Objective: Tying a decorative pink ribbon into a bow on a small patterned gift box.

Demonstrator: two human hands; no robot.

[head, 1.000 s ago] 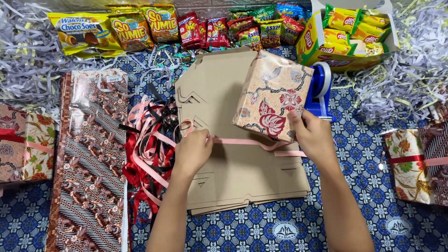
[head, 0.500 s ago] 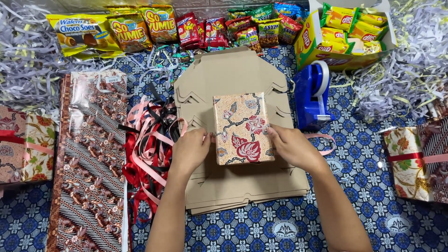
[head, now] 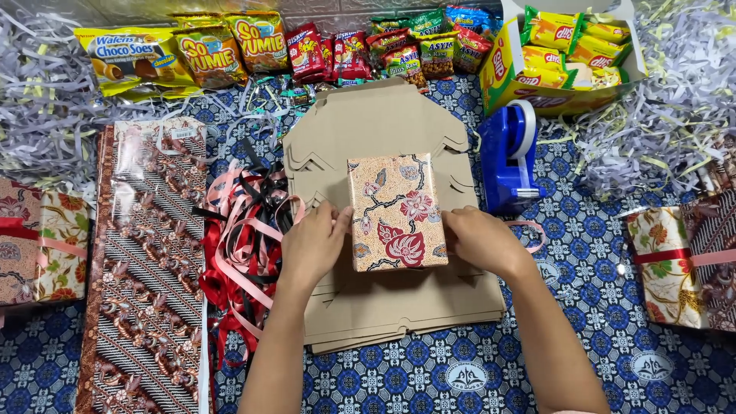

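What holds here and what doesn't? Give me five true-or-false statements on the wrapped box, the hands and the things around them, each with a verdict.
1. The wrapped box lies flat on the stack of flattened cardboard boxes. True.
2. The left hand holds scissors. False: it touches the box's left edge.
3. The right hand rests at the box's right edge. True.
4. The blue tape dispenser stands left of the box. False: it stands to its right.
5. The ribbon pile is green and yellow. False: red, pink and black.

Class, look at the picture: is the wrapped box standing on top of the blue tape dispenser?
No. The wrapped box lies flat on the stack of cardboard sheets, apart from the blue tape dispenser to its right.
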